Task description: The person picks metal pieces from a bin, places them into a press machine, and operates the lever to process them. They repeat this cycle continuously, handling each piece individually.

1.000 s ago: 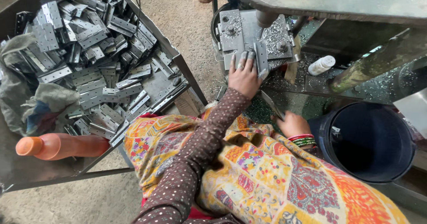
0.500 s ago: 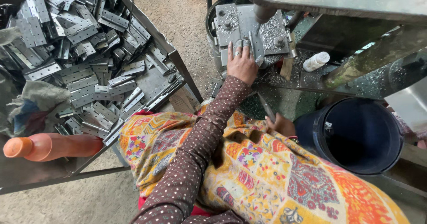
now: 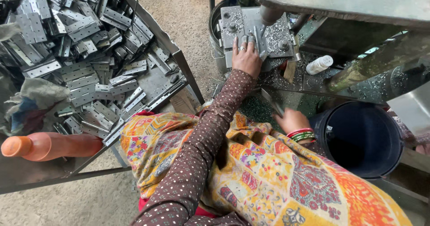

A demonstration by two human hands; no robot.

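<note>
The left hand [image 3: 246, 58] lies flat on the steel press bed [image 3: 257, 31], fingers together and stretched forward, pinning a narrow metal strip [image 3: 256, 36] against the bed right below the round ram [image 3: 271, 15]. The fingertips sit just beside that ram, and that is the worry: if it comes down while the hand rests there, the fingers could be caught. Loose metal shavings [image 3: 277, 33] cover the right side of the bed, sharp enough, I judge, to cut bare skin or let the strip slide out of line.

The right hand [image 3: 291, 120], with bangles at the wrist, is down near the lap, close to the rim of the dark blue bucket [image 3: 358, 138]. It seems to grip a thin flat piece [image 3: 271, 101] that sticks out toward the press, though the view is poor there and I cannot tell whether the fingers are truly closed on it.

On the person's left, a metal tray [image 3: 179, 58] is heaped with grey hinge plates [image 3: 85, 69]; some lie close to its near right corner and could slip off. An orange bottle [image 3: 49, 146] lies on its side at the tray's near edge, beside a bundle of rags [image 3: 31, 100]. A small white bottle [image 3: 319, 64] rests to the right of the press bed.
</note>
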